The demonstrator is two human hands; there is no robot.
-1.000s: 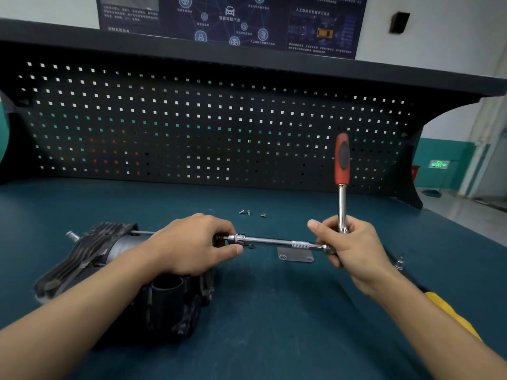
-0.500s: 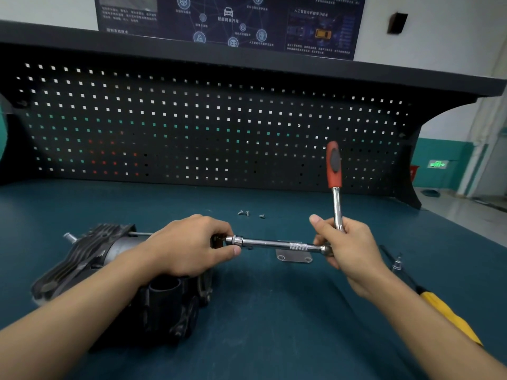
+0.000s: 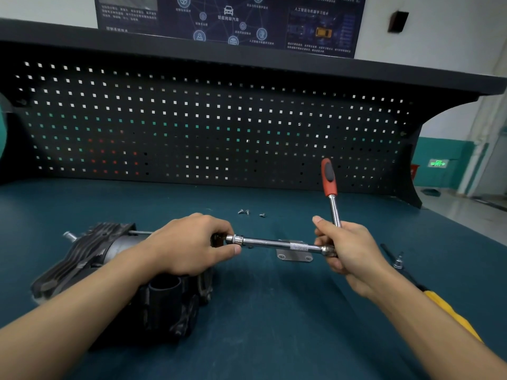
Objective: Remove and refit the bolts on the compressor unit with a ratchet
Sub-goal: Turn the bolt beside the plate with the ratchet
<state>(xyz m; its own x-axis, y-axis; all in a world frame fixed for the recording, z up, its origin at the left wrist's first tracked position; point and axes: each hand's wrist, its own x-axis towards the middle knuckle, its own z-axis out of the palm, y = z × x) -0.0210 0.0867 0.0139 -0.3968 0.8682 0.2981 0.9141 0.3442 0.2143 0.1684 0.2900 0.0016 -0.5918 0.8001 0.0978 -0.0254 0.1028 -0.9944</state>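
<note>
An automotive training workshop. A black pegboard (image 3: pixel 219 127) backs the teal table (image 3: pixel 274 311). A car-technology poster (image 3: pixel 227 20) hangs above, tools lying about.

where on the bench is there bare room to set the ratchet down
Bare mat in front, between the compressor unit and the yellow-handled tool. Also the far left strip under the pegboard. Crowded: middle, around the loose bolts and small plate.
</note>
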